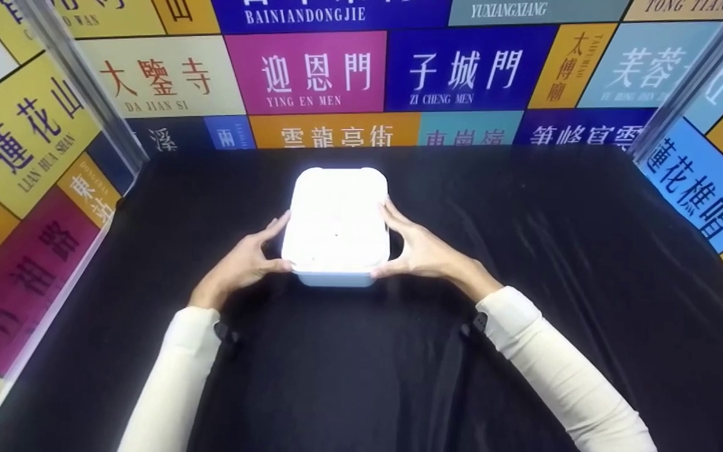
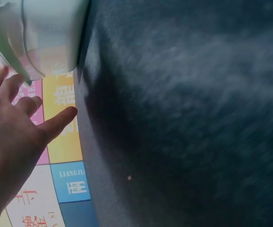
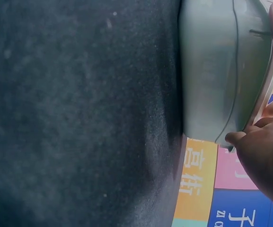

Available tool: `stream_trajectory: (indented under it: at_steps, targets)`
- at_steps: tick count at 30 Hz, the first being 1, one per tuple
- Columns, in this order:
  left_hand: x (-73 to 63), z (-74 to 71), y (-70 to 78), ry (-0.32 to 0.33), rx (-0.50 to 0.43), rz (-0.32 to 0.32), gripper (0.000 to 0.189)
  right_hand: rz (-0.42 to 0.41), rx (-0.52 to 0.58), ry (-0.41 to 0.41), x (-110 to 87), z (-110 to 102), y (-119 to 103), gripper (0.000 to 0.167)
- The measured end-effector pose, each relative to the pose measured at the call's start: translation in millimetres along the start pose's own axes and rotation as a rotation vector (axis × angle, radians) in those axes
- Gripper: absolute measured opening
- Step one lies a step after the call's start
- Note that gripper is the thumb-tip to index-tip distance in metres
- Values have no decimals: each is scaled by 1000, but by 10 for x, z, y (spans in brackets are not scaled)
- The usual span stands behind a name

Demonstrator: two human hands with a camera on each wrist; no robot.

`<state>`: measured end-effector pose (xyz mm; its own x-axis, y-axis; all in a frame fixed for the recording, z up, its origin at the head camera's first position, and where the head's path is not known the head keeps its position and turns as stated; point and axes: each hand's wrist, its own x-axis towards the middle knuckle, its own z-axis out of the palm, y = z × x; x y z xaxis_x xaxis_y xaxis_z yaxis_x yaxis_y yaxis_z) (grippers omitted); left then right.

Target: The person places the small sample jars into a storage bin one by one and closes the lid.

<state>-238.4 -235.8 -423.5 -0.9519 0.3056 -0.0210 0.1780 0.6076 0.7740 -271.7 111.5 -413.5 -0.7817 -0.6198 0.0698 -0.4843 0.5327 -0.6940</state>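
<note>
A white box [image 1: 338, 220] with rounded corners sits on the black cloth, its top bright and glaring. My left hand [image 1: 250, 254] is at its left side, the thumb by the near corner and a finger farther along the edge. In the left wrist view this hand [image 2: 20, 123] has its fingers spread beside the box [image 2: 63, 33], the little finger apart from it. The right hand [image 1: 427, 247] holds the opposite side. Seen from the right wrist, that hand [image 3: 266, 151] has fingers along the upper rim of the box [image 3: 205, 71], above a seam.
Black cloth [image 1: 330, 370] covers the table and shows creases at the right. Panels [image 1: 314, 72] with coloured lettered blocks stand behind and at both sides. Clear upright posts [image 1: 95, 88] mark the back corners. Both forearms wear white sleeves [image 1: 562, 370] with dark devices at the wrists.
</note>
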Motion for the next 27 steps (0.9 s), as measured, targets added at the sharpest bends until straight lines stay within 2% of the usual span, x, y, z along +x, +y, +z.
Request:
stream_trajectory:
  at_steps: [6,12,14,18,20,23,25,27]
  targets:
    - [0,-34,-6,1,34,-13,103,22,23,1,23,14,5,130]
    - [25,-75,-50,77,-43,102,83,24,41,-32,56,13,-15,129]
    - [44,-87,-17,104,-49,115,74,21,36,-54,55,-9,-24,129]
    - [122,-123,141,164,-18,50,59,1,-9,-86,41,-109,-42,123]
    - [183,-148,244,210,22,27,59,-5,-43,-78,40,-193,-48,114]
    - [293,-191,404,264,109,1,64,10,-99,-26,44,-364,-65,99]
    - [367,-228,504,268,179,-37,70,30,-150,17,57,-503,-79,93]
    - [423,-269,602,244,237,-103,76,62,-211,52,69,-646,-89,92]
